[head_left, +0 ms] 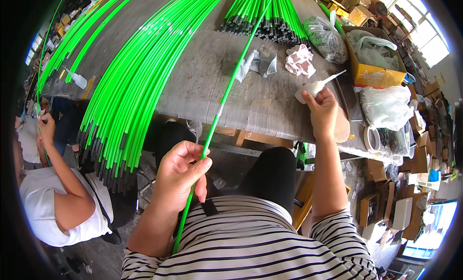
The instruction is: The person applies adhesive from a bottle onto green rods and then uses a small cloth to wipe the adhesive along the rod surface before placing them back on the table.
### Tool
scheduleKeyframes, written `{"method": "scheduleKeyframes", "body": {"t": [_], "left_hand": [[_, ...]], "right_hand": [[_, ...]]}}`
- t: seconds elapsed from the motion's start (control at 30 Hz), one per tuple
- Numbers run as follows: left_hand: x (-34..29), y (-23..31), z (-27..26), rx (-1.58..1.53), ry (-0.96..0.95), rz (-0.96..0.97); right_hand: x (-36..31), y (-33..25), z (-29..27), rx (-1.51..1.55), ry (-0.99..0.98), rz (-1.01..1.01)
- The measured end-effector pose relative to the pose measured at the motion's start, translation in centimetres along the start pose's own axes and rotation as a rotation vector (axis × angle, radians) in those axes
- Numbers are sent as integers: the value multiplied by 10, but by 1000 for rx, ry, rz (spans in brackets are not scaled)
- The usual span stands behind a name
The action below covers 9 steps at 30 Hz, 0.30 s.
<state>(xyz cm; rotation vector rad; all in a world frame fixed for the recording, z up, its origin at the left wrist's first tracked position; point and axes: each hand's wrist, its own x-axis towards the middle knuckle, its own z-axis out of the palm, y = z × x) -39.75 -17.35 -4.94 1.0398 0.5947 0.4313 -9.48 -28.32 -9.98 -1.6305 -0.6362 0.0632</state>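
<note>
My left hand (183,171) is closed round a long thin green rod (225,97), pinching it between thumb and fingers. The rod slants from my lap up across the table, and a pale metallic band sits on it a little above my fingers. Over the table's right side, my right hand (322,106) grips a small white squeeze bottle (314,88) whose long thin nozzle points up and to the right. A crumpled grey cloth (259,63) and a crumpled pinkish cloth (300,61) lie beyond the hands.
Bundled green rods with black ends (140,63) overhang the table (193,94) at left; another bundle (265,19) lies at the back. A tied plastic bag (327,37), a yellow carton (378,72) and a tape roll (372,138) stand right. A co-worker (72,198) sits at left.
</note>
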Motion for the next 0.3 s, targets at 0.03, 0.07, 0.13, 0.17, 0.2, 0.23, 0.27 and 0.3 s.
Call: {"method": "scheduleKeyframes", "body": {"t": [0.03, 0.07, 0.13, 0.17, 0.2, 0.23, 0.27, 0.3], "left_hand": [[0, -3, 0, -5, 10, 9], [-1, -4, -1, -7, 25, 16], [0, -3, 0, -28, 14, -1], [0, -2, 1, -49, 8, -5], [-1, -1, 1, -71, 2, -9], [-1, -1, 0, -79, -30, -25], [-1, -4, -3, -97, -61, -32], [-2, -2, -5, -91, -83, -44]], "right_hand": [[0, -2, 0, -88, -7, 20], [-1, -3, 3, -174, -16, 44], [-2, 2, 3, -259, -7, -3], [-3, -8, 2, -394, -11, 9], [-4, -13, 0, -530, -15, 21], [-5, 5, -2, -496, 124, -255], [-11, -3, 1, -513, 206, -357], [-16, -15, 2, -505, 243, -469]]}}
